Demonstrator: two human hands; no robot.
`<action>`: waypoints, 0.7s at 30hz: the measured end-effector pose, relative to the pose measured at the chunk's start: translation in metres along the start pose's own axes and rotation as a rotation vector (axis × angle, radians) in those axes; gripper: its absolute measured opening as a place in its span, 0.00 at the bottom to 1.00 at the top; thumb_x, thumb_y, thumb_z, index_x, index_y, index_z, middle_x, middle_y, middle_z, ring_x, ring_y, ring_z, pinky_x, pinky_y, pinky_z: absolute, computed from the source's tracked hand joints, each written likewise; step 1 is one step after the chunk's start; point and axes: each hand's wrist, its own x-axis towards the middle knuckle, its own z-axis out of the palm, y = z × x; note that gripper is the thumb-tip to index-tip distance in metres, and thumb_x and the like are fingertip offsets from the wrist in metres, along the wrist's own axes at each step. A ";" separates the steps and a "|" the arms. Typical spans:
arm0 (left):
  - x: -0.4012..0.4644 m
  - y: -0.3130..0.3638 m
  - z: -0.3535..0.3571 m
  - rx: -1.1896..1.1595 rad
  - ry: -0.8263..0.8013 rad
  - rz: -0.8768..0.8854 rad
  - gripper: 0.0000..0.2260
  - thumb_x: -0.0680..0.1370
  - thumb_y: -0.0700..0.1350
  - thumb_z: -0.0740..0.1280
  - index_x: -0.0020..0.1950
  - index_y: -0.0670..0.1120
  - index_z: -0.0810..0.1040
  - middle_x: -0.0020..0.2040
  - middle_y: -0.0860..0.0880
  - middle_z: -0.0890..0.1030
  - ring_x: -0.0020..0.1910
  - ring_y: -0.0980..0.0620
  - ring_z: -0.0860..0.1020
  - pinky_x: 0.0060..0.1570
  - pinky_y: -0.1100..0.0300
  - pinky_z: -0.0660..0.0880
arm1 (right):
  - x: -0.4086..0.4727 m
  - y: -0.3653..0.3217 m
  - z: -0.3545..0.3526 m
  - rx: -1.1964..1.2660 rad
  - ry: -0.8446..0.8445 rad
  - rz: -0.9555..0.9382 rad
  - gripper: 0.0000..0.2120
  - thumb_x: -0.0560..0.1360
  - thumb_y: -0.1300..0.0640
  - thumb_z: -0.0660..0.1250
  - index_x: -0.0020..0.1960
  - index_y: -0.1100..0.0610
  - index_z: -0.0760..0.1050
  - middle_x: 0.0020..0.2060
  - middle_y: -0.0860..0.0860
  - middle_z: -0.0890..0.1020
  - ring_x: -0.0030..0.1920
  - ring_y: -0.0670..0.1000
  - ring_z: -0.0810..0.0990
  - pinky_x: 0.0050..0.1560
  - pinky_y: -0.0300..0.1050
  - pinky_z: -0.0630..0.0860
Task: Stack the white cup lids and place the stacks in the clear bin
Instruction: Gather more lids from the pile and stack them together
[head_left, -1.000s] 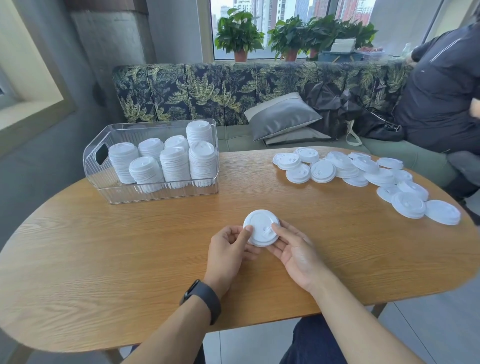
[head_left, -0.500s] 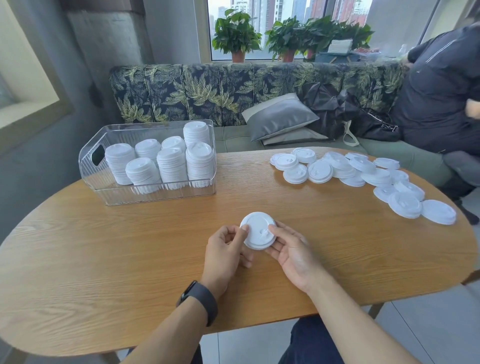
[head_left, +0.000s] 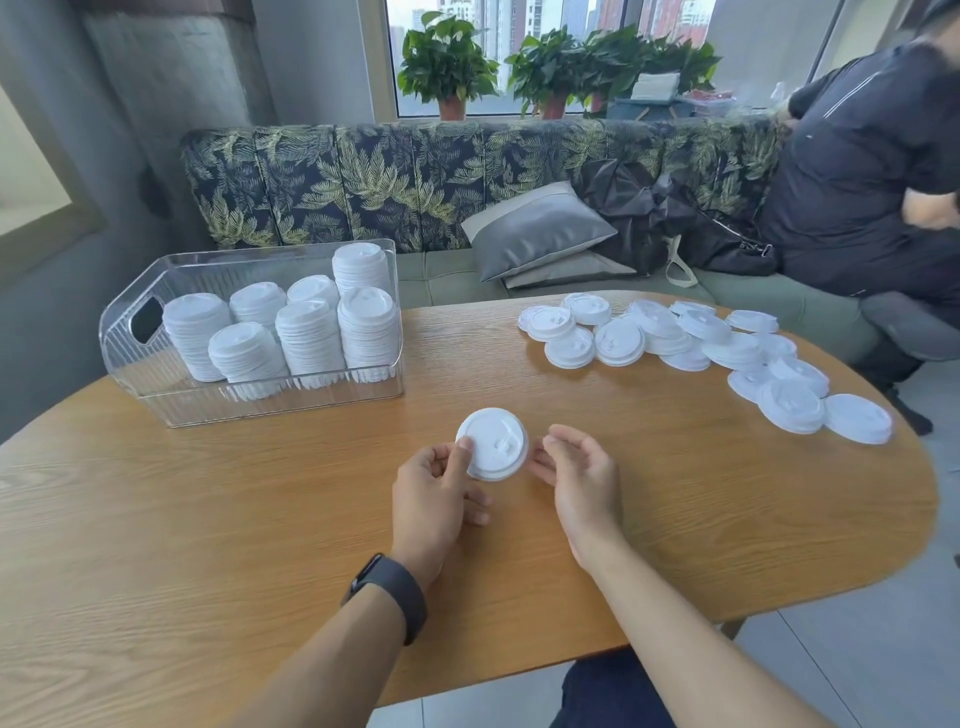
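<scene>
A small stack of white cup lids (head_left: 493, 444) is just above the wooden table (head_left: 208, 519), near its middle. My left hand (head_left: 434, 488) holds it, thumb on its top at the left rim and fingers underneath. My right hand (head_left: 576, 473) hovers just right of the stack, fingers loosely curved and off the lids. The clear bin (head_left: 156, 384) stands at the far left of the table with several tall lid stacks (head_left: 311, 332) inside. Loose lids (head_left: 675, 338) lie scattered across the far right of the table.
A sofa with a leaf pattern (head_left: 415, 176) and grey cushions (head_left: 535, 234) runs behind the table. Another person in dark clothes (head_left: 857, 182) sits at the far right. Potted plants (head_left: 447, 62) stand on the window sill.
My right hand has let go of the lid stack and drawn slightly right. My left hand alone holds it now.
</scene>
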 end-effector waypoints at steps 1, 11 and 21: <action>0.005 0.000 0.003 -0.004 0.004 -0.004 0.15 0.83 0.53 0.67 0.56 0.41 0.78 0.33 0.40 0.84 0.29 0.42 0.81 0.33 0.50 0.81 | 0.006 0.001 -0.001 -0.042 0.024 -0.021 0.05 0.80 0.62 0.68 0.56 0.56 0.79 0.51 0.57 0.86 0.50 0.53 0.88 0.56 0.49 0.84; 0.071 0.002 0.034 0.070 -0.010 0.048 0.15 0.83 0.54 0.67 0.54 0.42 0.78 0.39 0.42 0.85 0.32 0.40 0.84 0.29 0.52 0.81 | 0.075 -0.002 0.007 -0.468 0.164 -0.232 0.14 0.71 0.50 0.64 0.56 0.46 0.77 0.51 0.47 0.83 0.44 0.54 0.84 0.53 0.58 0.81; 0.147 0.008 0.058 0.129 0.005 0.116 0.16 0.83 0.54 0.67 0.53 0.41 0.77 0.36 0.44 0.85 0.29 0.42 0.83 0.27 0.54 0.79 | 0.161 -0.007 0.020 -0.770 0.217 -0.340 0.31 0.76 0.52 0.73 0.76 0.55 0.68 0.78 0.46 0.65 0.73 0.48 0.69 0.65 0.43 0.67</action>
